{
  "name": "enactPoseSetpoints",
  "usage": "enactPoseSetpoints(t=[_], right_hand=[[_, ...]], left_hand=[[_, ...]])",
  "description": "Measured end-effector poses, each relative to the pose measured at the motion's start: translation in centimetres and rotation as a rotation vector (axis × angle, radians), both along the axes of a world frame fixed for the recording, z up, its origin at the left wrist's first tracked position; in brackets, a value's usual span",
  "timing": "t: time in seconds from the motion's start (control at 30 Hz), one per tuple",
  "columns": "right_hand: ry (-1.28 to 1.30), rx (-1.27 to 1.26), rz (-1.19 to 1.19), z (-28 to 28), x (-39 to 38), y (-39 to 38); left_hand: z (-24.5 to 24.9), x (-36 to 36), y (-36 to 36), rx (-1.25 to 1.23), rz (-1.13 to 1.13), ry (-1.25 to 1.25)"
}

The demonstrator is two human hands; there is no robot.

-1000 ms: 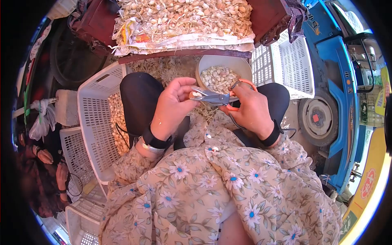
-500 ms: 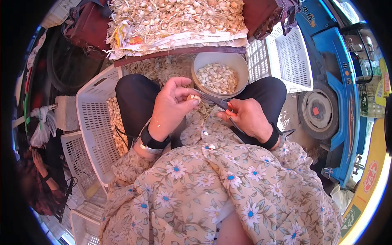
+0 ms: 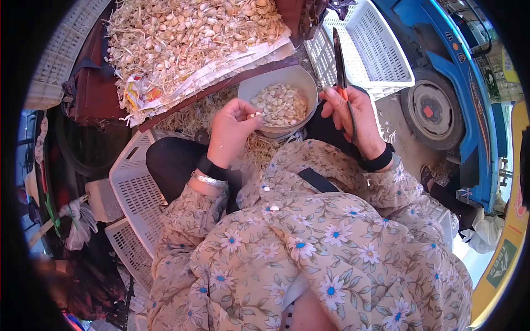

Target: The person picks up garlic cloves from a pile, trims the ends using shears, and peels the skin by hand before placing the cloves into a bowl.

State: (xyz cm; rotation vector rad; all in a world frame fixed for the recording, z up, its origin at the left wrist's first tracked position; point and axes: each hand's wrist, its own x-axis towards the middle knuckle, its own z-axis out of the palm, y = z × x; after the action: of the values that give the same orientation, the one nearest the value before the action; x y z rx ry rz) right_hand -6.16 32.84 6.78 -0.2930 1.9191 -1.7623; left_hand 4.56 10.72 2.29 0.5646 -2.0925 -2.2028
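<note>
One clove point(image 3: 257, 114) sits pinched in left hand point(image 3: 232, 131), thumb against fingers; right hand point(image 3: 360, 113), loosely curled, holds orange-handled scissors point(image 3: 341, 80).

The scissors point(image 3: 339, 66) are dark and orange, the flowered smock point(image 3: 314, 237) beige

The maroon table point(image 3: 94, 99) bears sheeting point(image 3: 221, 71) and garlic cloves point(image 3: 187, 33)

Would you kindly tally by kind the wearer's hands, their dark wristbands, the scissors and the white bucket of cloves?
Left hand and right hand: 2
Dark wristbands: 2
Scissors: 1
White bucket: 1
Total: 6
</note>
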Motion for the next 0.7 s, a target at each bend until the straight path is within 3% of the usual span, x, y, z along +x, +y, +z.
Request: enactPoseSetpoints(t=[0.13, 0.27, 0.43, 0.5, 0.57, 0.7], right_hand=[[-0.005, -0.034, -0.029, -0.3, -1.4, -0.1], [0.028, -0.139, -0.052, 0.2, -3.3, -1.5], [0.106, -0.277, 0.018, 0.4, -5.6, -5.0], [0.183, -0.405, 0.065, 0.8, -6.3, -7.4], [0.235, -0.315, 0.166, 1.9, -7.5, -8.0], [0.296, -0.354, 0.165, 1.1, -9.6, -9.2]], left_hand=[[-1.1, -3.6, 0.2, -0.265, 0.038, 0.078], [-1.0, -4.4, -2.7, -0.188, 0.185, 0.109], [0.8, -5.4, -6.2, -0.282, 0.282, 0.086], [0.7, -6.6, -7.9, -0.444, 0.296, 0.045], [-0.4, -7.9, -9.8, -0.607, 0.301, 0.048], [0.3, -9.5, -7.4, -0.658, 0.202, -0.019]])
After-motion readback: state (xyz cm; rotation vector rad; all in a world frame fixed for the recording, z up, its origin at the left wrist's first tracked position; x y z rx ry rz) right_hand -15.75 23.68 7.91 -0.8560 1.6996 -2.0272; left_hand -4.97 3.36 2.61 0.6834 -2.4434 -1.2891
